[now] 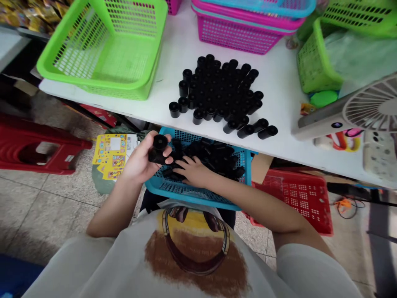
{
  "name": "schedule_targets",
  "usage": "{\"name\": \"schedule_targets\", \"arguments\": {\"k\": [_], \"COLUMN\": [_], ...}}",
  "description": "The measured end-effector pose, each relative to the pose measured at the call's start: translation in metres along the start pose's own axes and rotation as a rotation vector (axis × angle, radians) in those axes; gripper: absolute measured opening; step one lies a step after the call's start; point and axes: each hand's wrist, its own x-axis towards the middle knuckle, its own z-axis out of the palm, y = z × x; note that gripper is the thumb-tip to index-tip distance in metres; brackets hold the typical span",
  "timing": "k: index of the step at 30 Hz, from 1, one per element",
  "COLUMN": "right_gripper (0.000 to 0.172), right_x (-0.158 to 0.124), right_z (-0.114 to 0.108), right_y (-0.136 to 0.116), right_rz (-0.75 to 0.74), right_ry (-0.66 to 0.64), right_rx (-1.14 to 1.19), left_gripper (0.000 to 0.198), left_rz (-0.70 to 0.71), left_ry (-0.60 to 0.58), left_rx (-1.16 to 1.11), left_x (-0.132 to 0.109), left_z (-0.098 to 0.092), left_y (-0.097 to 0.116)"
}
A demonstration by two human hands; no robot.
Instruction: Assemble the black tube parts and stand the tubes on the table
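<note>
My left hand (pixel 141 159) is closed round two or three black plastic canisters (pixel 159 149), held just over the left edge of a blue mesh basket (pixel 198 193) on my lap. My right hand (pixel 194 170) reaches into that basket, fingers curled down among a heap of black canisters (pixel 217 157); what it grips is hidden. On the white table (pixel 279 82) above stands a dense cluster of upright black canisters (pixel 221 89), with three lying on their sides at its right front.
A green basket (pixel 105 45) sits at the table's left end, pink and blue baskets (pixel 245 25) at the back, another green basket (pixel 313 62) and a white fan (pixel 366 107) on the right. Below are a red crate (pixel 297 198), a red stool (pixel 37 145) and yellow printed sheets (pixel 113 155).
</note>
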Motion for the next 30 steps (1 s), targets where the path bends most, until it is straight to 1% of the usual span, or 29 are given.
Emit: {"name": "schedule_targets", "arguments": {"k": [3,5,8,11,14,16,17,19,21,23,25,27,28,30], "right_gripper": [0.063,0.062,0.054,0.047,0.043,0.039,0.038,0.042,0.048,0.049,0.049,0.049,0.050,0.051], "right_x": [0.006,0.008,0.009,0.012,0.016,0.016,0.015,0.009,-0.003,-0.018,-0.032,-0.043,-0.046,-0.050], "right_z": [0.011,0.017,0.022,0.024,0.022,0.018,0.014,0.006,-0.002,-0.006,-0.006,-0.005,-0.004,-0.002], "right_y": [-0.001,-0.002,-0.002,-0.001,0.001,0.003,0.004,0.006,0.008,0.009,0.009,0.004,0.000,-0.012], "right_rz": [-0.018,-0.076,-0.199,-0.274,-0.352,-0.388,-0.382,-0.309,-0.195,-0.093,-0.023,0.019,0.028,0.042], "right_ry": [0.054,0.065,0.073,0.106,0.162,0.189,0.203,0.258,0.367,0.530,0.746,0.984,1.096,1.287], "right_rx": [-0.013,-0.023,-0.045,-0.061,-0.090,-0.068,-0.024,0.143,0.407,0.711,0.985,1.171,1.228,1.277], "left_gripper": [0.042,0.043,0.050,0.054,0.053,0.052,0.051,0.049,0.050,0.051,0.050,0.055,0.059,0.062], "left_rz": [0.016,0.013,-0.016,-0.031,-0.039,-0.046,-0.048,-0.053,-0.058,-0.053,-0.030,-0.032,-0.073,-0.245], "left_ry": [0.012,0.032,0.061,0.071,0.059,0.051,0.052,0.057,0.063,0.077,0.110,0.139,0.142,0.117], "left_rx": [0.018,0.035,0.038,0.039,0.046,0.048,0.047,0.043,0.039,0.030,0.011,-0.020,-0.037,-0.063], "left_x": [-0.002,-0.002,-0.002,-0.001,0.000,0.000,0.000,0.000,0.000,-0.002,-0.005,-0.009,-0.011,-0.017], "left_z": [-0.004,-0.006,-0.006,-0.004,-0.002,-0.002,-0.002,-0.002,-0.002,-0.001,0.002,0.007,0.011,0.018], "left_y": [0.001,0.000,-0.003,-0.005,-0.006,-0.007,-0.008,-0.008,-0.007,-0.007,-0.010,-0.017,-0.022,-0.033]}}
